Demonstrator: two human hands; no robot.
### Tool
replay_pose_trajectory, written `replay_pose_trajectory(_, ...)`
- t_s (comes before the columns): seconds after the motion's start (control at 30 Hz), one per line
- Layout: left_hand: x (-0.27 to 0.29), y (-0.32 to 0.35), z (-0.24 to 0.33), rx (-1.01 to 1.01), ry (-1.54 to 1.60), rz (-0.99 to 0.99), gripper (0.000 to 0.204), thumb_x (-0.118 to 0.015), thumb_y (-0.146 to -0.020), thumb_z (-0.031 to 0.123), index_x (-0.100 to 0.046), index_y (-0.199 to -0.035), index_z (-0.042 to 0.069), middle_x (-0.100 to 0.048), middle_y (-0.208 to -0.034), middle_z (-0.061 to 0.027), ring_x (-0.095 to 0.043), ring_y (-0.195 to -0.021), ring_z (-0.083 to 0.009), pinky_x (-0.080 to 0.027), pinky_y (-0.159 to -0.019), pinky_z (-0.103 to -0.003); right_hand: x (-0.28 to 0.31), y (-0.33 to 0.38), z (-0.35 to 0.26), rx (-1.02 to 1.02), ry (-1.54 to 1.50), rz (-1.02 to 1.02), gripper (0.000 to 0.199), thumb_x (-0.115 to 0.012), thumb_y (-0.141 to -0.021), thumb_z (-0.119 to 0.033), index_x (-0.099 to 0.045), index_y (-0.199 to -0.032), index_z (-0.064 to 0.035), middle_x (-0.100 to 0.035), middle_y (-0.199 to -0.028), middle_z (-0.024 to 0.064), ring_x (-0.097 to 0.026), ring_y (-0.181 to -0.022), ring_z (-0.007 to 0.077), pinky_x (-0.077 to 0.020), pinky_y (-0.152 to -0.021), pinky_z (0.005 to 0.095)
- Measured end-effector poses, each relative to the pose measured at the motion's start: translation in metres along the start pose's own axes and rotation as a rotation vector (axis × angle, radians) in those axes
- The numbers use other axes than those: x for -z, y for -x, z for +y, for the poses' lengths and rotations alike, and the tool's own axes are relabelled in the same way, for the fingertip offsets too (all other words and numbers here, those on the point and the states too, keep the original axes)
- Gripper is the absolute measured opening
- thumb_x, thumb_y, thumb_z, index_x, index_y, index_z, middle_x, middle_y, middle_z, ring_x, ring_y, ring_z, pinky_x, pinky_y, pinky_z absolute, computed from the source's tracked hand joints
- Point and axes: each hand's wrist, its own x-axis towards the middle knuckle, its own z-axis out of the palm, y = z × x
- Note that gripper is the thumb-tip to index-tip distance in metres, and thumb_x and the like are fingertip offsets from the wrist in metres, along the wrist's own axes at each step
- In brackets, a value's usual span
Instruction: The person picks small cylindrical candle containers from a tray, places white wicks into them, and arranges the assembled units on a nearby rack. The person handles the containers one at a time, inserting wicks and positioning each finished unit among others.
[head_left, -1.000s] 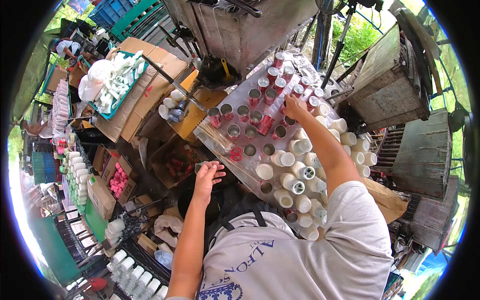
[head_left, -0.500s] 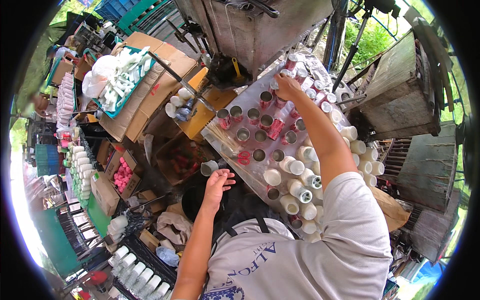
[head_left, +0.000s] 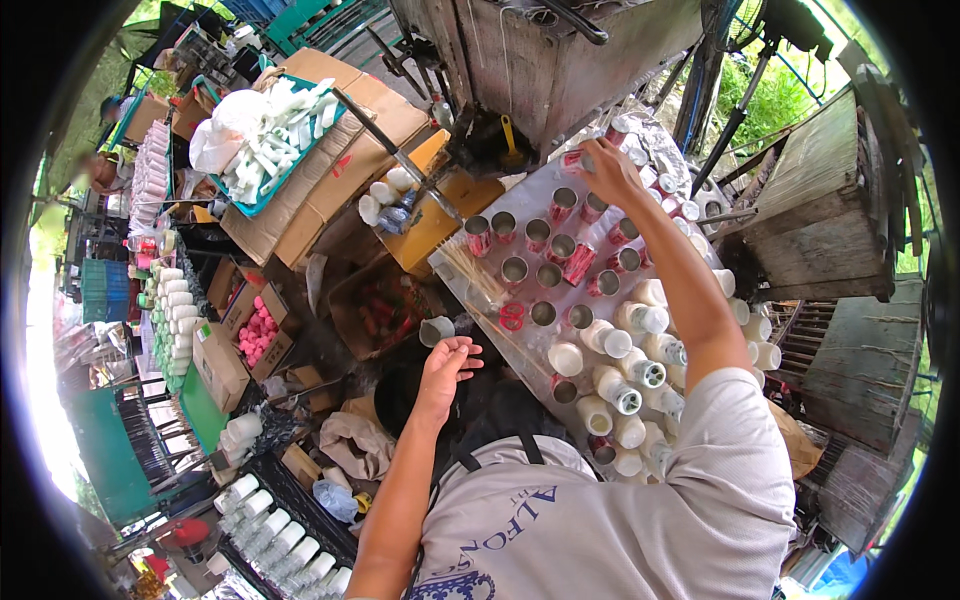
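At the far end of the table my right hand (head_left: 608, 172) has its fingers closed round a red metal can (head_left: 571, 160), which is tilted and partly covered by the fingers. Close by it stand several more open-topped red cans (head_left: 563, 203), and one red can (head_left: 579, 262) lies on its side among them. My left hand (head_left: 449, 368) is held off the table's left edge, palm up, its fingers loosely bent and apart, with nothing in it. Just beyond its fingertips is a greyish open can (head_left: 436, 330), which looks apart from the hand.
Red-handled scissors (head_left: 511, 316) and thin sticks (head_left: 470, 275) lie along the left side of the table (head_left: 455, 260). White candle-like cylinders (head_left: 607, 338) crowd its near right. To the left are a teal tray (head_left: 262, 195) of white pieces on cardboard and a box of pink pieces (head_left: 259, 333).
The whole view has shifted, so things sit further right. The can at my right hand now leans over, showing its red side. My left hand stays in much the same pose.
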Motion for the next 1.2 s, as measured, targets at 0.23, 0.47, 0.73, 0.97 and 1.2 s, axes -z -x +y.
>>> replay_pose_trajectory(0.23, -0.054, -0.005, 0.054, -0.136, 0.277, -0.395, 0.046, -0.062, -0.108, 0.039, -0.056, -0.143, 0.011, -0.065, -0.137, -0.0062, -0.063, -0.125, -0.0209, -0.049, -0.104, -0.037, 0.098, 0.116, -0.17, 0.167, -0.459, 0.114, 0.047, -0.085, -0.082, -0.009, -0.064, -0.123, -0.0049, -0.066, -0.115, 0.0171, -0.066, -0.107, 0.0383, -0.0536, -0.092, 0.0448)
replay_pose_trajectory(0.47, -0.084, 0.015, 0.078, -0.28, 0.761, -0.545, 0.057, -0.071, -0.103, 0.039, -0.052, -0.148, 0.011, -0.061, -0.144, -0.0077, -0.056, -0.136, -0.0215, -0.042, -0.119, -0.044, 0.088, 0.203, -0.273, 0.107, -0.658, 0.224, 0.053, -0.084, -0.081, -0.004, -0.061, -0.128, -0.006, -0.066, -0.131, 0.0161, -0.065, -0.125, 0.0351, -0.053, -0.101, 0.0428)
replay_pose_trajectory(0.73, -0.06, 0.011, 0.069, 0.06, 1.191, -0.518, 0.039, -0.074, -0.101, 0.031, -0.054, -0.119, 0.003, -0.059, -0.101, -0.006, -0.064, -0.09, -0.0177, -0.06, -0.085, -0.035, 0.079, 0.226, -0.277, -0.176, -0.978, 0.195, 0.031, -0.071, -0.098, -0.007, -0.063, -0.128, -0.001, -0.071, -0.117, 0.0089, -0.068, -0.103, 0.0161, -0.0532, -0.087, 0.0323)
replay_pose_trajectory(0.97, -0.066, 0.023, 0.057, -0.006, 0.986, -0.384, 0.035, -0.076, -0.097, 0.033, -0.058, -0.102, 0.004, -0.063, -0.092, -0.0045, -0.066, -0.084, -0.0144, -0.06, -0.079, -0.032, 0.071, 0.225, -0.294, -0.199, -0.916, 0.06, 0.02, -0.069, -0.1, -0.009, -0.067, -0.117, 0.0013, -0.073, -0.103, 0.0112, -0.071, -0.09, 0.0172, -0.0559, -0.077, 0.0316)
replay_pose_trajectory(1.2, -0.061, 0.02, 0.053, 0.125, 1.151, -0.091, 0.024, -0.071, -0.098, 0.03, -0.061, -0.101, 0.008, -0.069, -0.095, -0.0062, -0.07, -0.091, -0.0203, -0.061, -0.086, -0.035, 0.077, 0.229, -0.295, -0.031, -0.706, 0.19, 0.026, -0.078, -0.091, -0.008, -0.068, -0.114, -0.0026, -0.068, -0.101, 0.0118, -0.07, -0.093, 0.0257, -0.0559, -0.081, 0.0377)
